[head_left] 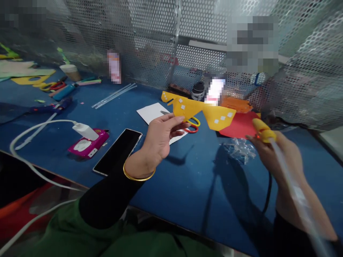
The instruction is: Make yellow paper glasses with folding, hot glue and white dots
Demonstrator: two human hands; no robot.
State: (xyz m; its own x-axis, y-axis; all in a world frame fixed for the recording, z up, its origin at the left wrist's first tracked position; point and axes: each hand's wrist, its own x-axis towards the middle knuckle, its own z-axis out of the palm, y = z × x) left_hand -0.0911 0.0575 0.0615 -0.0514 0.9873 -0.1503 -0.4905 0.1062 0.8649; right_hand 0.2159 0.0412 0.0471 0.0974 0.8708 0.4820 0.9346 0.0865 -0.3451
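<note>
- Worktop [187, 192]: smooth blue, mostly matt, finely specked.
- Screen [150, 43] along the far edge: perforated, metal-looking, dull silver sheen.
- Glasses [189, 107]: matt yellow sheet, paper or thin foam.
- White sheet [152, 110]: smooth, matt, paper-like.
- Red sheet [238, 125]: matt, smooth.
- Glue gun [264, 132]: smooth yellow plastic.
- Wrapper [242, 150]: clear, crinkled, glossy plastic.
- Phone [118, 151]: glossy black, glass-like face.
- Power strip [92, 146]: shiny magenta plastic.
- Plug [87, 131]: smooth white plastic.
- Bangle [139, 178]: polished, gold-coloured metal.
- Sleeve [107, 200]: matt black cloth.

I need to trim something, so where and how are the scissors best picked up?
Probably by the looped handles of the scissors, from the right: the loops stick out there, while a blade tip points left and the left hand hides the middle.
</note>
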